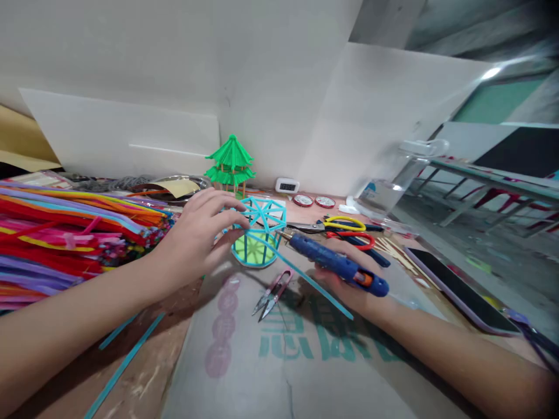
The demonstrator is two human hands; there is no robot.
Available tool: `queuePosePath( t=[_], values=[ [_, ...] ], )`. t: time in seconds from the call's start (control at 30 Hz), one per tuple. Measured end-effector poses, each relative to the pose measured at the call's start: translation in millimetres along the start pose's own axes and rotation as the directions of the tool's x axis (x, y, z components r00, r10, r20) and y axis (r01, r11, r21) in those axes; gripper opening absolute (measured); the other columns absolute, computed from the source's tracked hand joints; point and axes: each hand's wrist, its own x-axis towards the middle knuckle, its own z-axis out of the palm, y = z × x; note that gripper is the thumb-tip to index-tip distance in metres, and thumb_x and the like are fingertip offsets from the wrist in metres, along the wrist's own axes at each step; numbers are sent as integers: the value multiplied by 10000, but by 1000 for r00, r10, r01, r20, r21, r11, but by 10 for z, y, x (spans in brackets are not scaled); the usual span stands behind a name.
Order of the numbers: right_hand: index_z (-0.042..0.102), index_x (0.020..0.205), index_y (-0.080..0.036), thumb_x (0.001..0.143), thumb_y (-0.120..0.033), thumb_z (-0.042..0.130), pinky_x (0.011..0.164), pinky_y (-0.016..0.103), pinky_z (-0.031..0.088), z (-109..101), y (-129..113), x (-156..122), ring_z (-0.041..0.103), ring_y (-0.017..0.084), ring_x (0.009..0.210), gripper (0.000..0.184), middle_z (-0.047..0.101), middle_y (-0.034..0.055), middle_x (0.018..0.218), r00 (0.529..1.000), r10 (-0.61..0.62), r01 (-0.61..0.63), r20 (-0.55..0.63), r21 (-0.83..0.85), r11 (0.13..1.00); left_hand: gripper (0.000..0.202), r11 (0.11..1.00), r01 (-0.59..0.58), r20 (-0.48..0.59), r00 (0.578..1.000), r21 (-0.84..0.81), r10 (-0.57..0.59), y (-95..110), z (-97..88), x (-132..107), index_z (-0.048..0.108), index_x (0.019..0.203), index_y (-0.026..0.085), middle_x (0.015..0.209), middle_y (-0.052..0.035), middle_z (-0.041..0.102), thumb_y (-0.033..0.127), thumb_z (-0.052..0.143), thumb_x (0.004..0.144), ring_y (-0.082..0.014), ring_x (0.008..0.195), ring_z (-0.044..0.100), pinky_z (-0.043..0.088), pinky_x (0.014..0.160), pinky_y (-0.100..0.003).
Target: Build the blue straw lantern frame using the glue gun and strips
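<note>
My left hand (198, 233) grips the left side of a small light-blue pipe-cleaner frame (258, 238), a little cage with a spoked top and a green base. My right hand (349, 279) holds a blue glue gun (338, 263), its nozzle pointing at the frame's right side. A long light-blue pipe cleaner (305, 276) runs from the frame down to the right, under the gun. Small thread snips (273, 294) lie on the grey mat (305, 361) between my hands.
A big pile of coloured pipe cleaners (65, 227) fills the left. A green model pavilion (230, 163) stands at the back. Yellow and red scissors (347, 230), wooden sticks (395, 250), a phone (463, 291), a clear jug (399, 180) and loose blue strips (126, 358) lie around.
</note>
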Motion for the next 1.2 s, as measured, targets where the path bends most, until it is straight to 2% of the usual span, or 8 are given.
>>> queuePosePath(
  t=[0.1,0.23,0.37,0.53,0.93,1.2],
  values=[
    [638,991,-281,870,-408,741,709,357,588,30,65,-18,722,233,792,204,748,23,916,991,-101,97,84,44,994,125,1000,4,-2,1000,1,-4,1,5,-5,667,1036,205,1201,-79,660,214,560,972,-266,1212,565,394,1129,-523],
    [658,1048,-301,882,-399,738,691,351,588,38,130,-37,737,242,828,209,767,24,965,994,-25,25,105,1,1000,132,1000,12,0,1000,2,-12,-1,11,-4,675,1029,208,1199,-79,664,207,561,964,-266,1209,570,395,1130,-522],
    [656,936,-289,874,-413,743,659,343,566,53,135,-38,715,222,737,163,752,7,873,994,-26,28,110,-13,1000,128,1000,-3,-15,1000,8,3,-3,16,3,674,1015,201,1170,-81,672,218,555,971,-262,1177,581,414,1110,-512],
    [644,900,-284,863,-442,742,650,354,547,47,94,-9,691,229,717,190,719,10,813,993,16,-8,115,-64,998,127,1000,-14,-16,1000,7,14,8,14,6,672,1029,203,1190,-78,667,207,563,963,-264,1188,574,398,1130,-533],
    [597,813,-264,874,-462,728,580,318,486,54,64,3,617,189,622,244,660,-8,720,996,13,-7,83,-71,997,125,1000,-16,-13,1000,26,17,56,9,1,662,1030,206,1186,-72,672,213,560,958,-257,1182,587,382,1149,-543],
    [592,816,-256,882,-470,715,585,305,480,75,76,-5,610,184,625,256,640,-11,705,997,3,6,82,-100,995,155,1000,-12,-15,1000,16,12,69,12,9,667,1026,202,1173,-77,677,257,528,986,-256,1172,593,387,1146,-548]
  ],
)
